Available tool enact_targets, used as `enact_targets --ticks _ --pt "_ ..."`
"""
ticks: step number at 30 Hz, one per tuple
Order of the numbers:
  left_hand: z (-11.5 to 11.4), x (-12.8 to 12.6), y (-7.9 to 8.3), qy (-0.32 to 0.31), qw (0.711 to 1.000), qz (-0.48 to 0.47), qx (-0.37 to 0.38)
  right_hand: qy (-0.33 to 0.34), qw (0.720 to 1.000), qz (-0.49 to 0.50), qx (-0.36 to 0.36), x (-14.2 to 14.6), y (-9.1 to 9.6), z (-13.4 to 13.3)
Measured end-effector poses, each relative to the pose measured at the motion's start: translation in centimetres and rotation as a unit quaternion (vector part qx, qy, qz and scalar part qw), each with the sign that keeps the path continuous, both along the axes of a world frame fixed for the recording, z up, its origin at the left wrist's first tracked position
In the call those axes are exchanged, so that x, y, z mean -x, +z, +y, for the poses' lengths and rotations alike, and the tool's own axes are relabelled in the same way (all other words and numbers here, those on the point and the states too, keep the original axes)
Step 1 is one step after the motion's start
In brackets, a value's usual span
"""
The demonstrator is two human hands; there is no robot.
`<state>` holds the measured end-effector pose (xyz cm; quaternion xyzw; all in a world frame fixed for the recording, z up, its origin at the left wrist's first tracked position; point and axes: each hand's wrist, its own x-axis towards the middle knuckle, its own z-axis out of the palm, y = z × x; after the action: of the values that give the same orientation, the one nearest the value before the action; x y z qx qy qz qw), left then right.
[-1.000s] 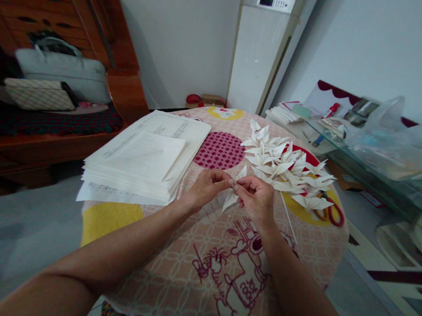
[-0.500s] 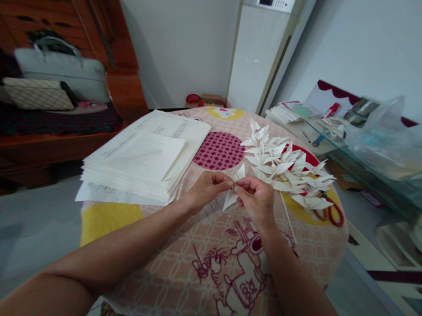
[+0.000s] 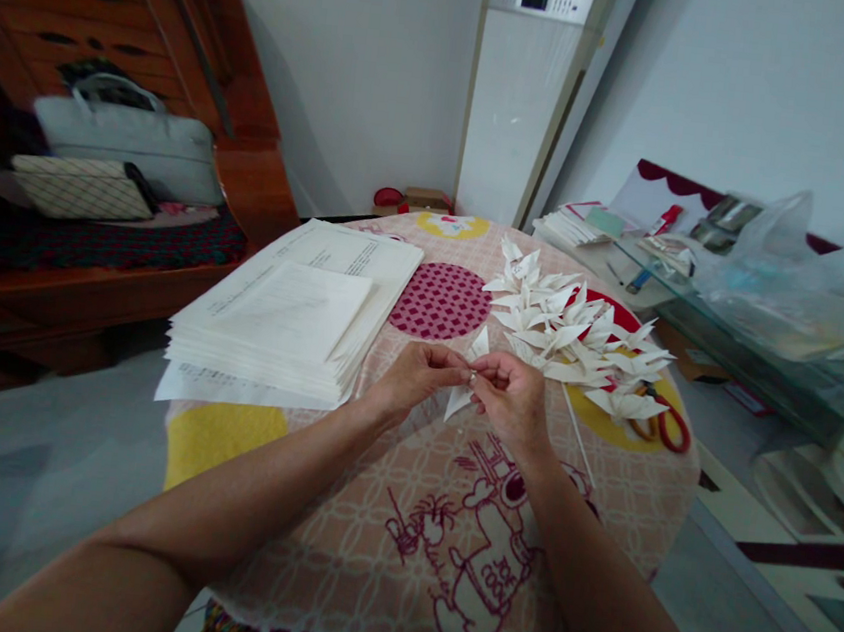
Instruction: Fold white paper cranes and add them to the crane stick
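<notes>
Left hand [image 3: 419, 384] and right hand [image 3: 520, 399] pinch a folded white paper [image 3: 460, 403] between them.
Forearms [image 3: 254, 479] converge over the patterned tablecloth [image 3: 337, 548]; fingertips nearly meet, partly hiding the paper. Beyond lie a paper stack [image 3: 261, 339] leftward, scissors [image 3: 673, 430] and clustered folded pieces [image 3: 564, 323] rightward, then a tall white appliance [image 3: 516, 105].

The person's left hand [image 3: 419, 378] and right hand [image 3: 515, 394] pinch a folded paper [image 3: 456, 401] over the worktop [image 3: 340, 519], near white paper shapes [image 3: 575, 332].
</notes>
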<state>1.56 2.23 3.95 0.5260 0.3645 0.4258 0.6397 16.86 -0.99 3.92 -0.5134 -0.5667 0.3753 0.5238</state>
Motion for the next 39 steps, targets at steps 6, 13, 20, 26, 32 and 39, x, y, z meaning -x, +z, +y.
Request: enact_targets --ticks 6,13,20,26,32,39 --pt "0.1 -0.2 -0.1 0.016 1.0 0.008 0.007 0.011 1.0 -0.014 0.002 -0.1 -0.2 0.0" --pt "0.2 0.4 0.8 0.031 0.997 0.044 -0.053 0.031 0.999 -0.021 0.002 -0.5 0.2 -0.1" --pt "1.2 1.7 0.7 -0.01 0.997 0.067 -0.03 0.026 0.979 -0.178 -0.092 -1.8 0.7 0.0" --pt "1.1 1.8 0.9 -0.011 0.998 0.034 -0.046 0.027 0.989 -0.128 -0.066 -1.9 0.4 0.2" --pt "1.3 1.9 0.9 0.057 0.995 -0.045 -0.068 0.004 1.0 0.022 -0.005 -1.9 0.8 0.2" --pt "1.6 2.2 0.7 -0.049 0.996 -0.022 -0.075 0.041 0.994 0.101 0.009 -2.2 0.9 0.2"
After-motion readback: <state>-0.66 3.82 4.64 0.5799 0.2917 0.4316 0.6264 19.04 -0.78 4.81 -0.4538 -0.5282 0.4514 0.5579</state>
